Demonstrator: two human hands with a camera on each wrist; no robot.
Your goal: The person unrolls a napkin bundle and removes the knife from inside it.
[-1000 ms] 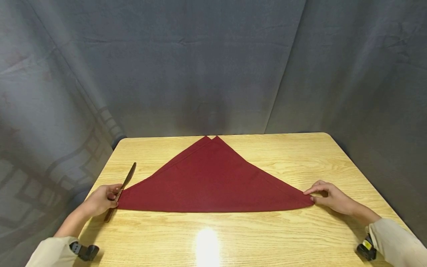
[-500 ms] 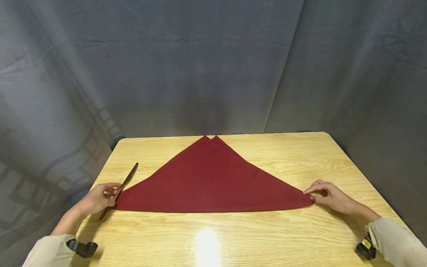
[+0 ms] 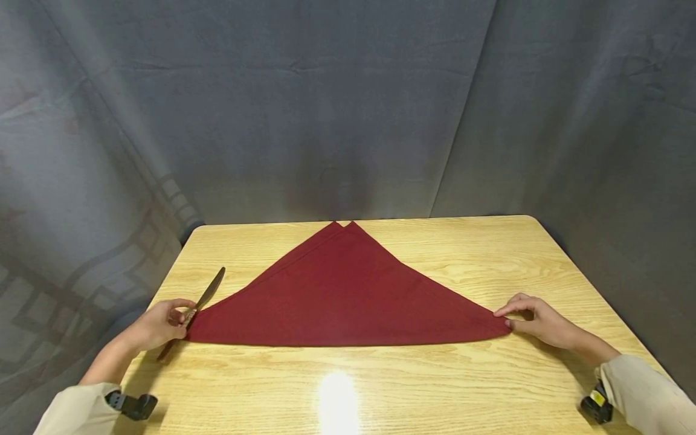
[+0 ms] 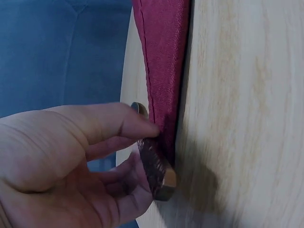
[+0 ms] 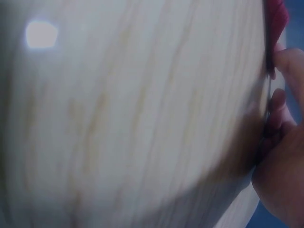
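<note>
The head camera looked forward and down over the whole table (image 3: 544, 254); both wrist cameras sat close, low along its surface, sharing the napkin (image 3: 348, 296) corners

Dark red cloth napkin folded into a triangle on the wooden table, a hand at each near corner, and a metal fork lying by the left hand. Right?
Not quite: it is a metal table knife, not a fork, by the left hand. The head view shows its blade. The rest holds: the dark red cloth napkin is a triangle on the wooden table, right hand at the other corner.
</note>
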